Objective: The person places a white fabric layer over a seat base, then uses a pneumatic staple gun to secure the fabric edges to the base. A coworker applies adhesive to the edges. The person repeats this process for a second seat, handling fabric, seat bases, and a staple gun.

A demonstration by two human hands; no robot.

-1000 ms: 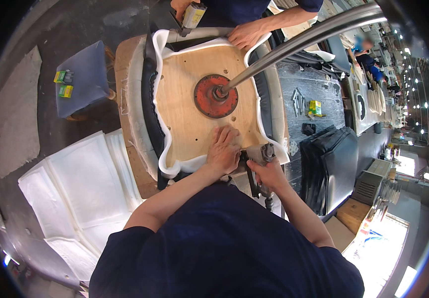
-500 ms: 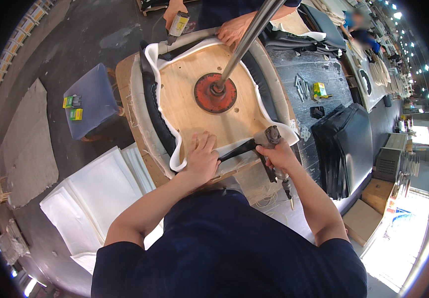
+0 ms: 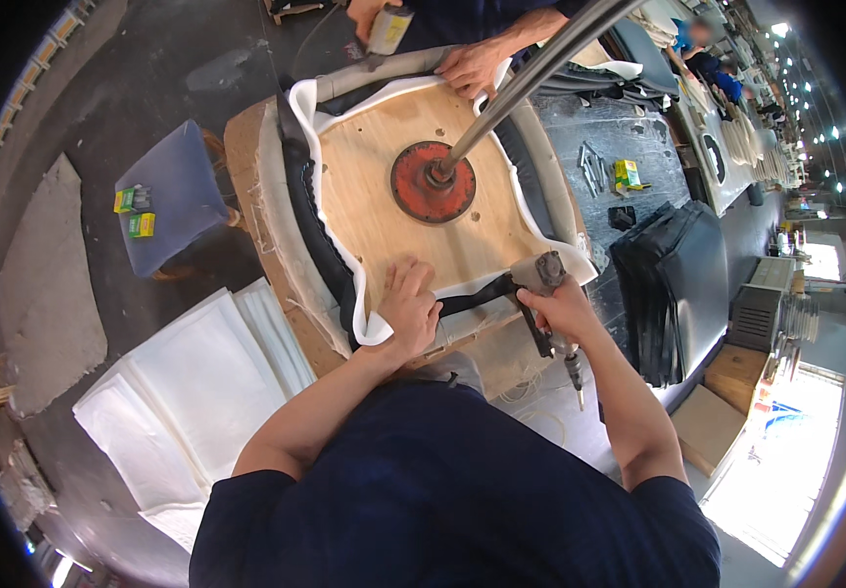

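An upholstered seat lies underside up in front of me, its plywood panel [image 3: 364,196] bordered by white padding [image 3: 320,176] and black cover material [image 3: 307,211]. My left hand [image 3: 410,304] rests at the panel's near edge, fingers stretched over the wood and thumb beside the black cover. My right hand [image 3: 562,309] is closed round an air staple gun [image 3: 538,269], its nose by the seat's near right corner. A red round disc [image 3: 433,182] on a metal rod [image 3: 531,83] sits on the middle of the panel.
Across the seat, a co-worker's hand [image 3: 472,69] touches the far edge; their other holds a staple gun [image 3: 388,29]. Staple strips [image 3: 594,169], a small box [image 3: 627,174] and black sheets [image 3: 673,284] lie right. White sheets [image 3: 188,377] and a blue-topped stool [image 3: 173,201] stand left.
The co-worker's staple gun has shifted right along the far edge, and their other hand has moved slightly right. My hands stay at about the same places on the seat; the whole view has shifted slightly.
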